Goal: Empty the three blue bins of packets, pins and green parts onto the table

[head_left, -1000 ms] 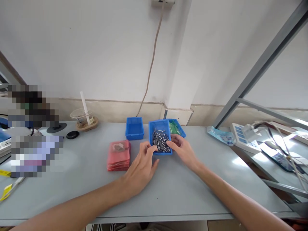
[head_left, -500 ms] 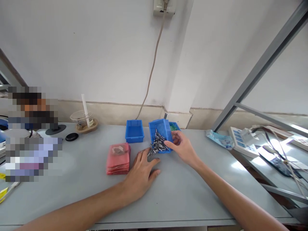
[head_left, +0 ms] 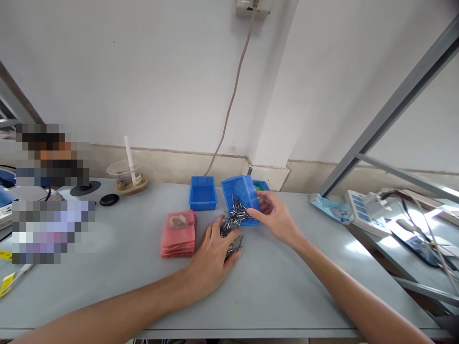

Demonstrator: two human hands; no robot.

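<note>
While the right hand [head_left: 276, 217] grips the tilted blue bin [head_left: 239, 198], metal pins [head_left: 234, 220] spill toward the left hand [head_left: 215, 253], cupped loosely open on the counter [head_left: 287, 291]; a slow tilt would keep them from scattering. Red bags [head_left: 178, 234] lie just left, an empty bin [head_left: 202, 192] behind.

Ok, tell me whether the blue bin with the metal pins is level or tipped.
Tipped. The right hand tilts the bin toward the left hand, and pins spill over its near edge onto the table.
</note>
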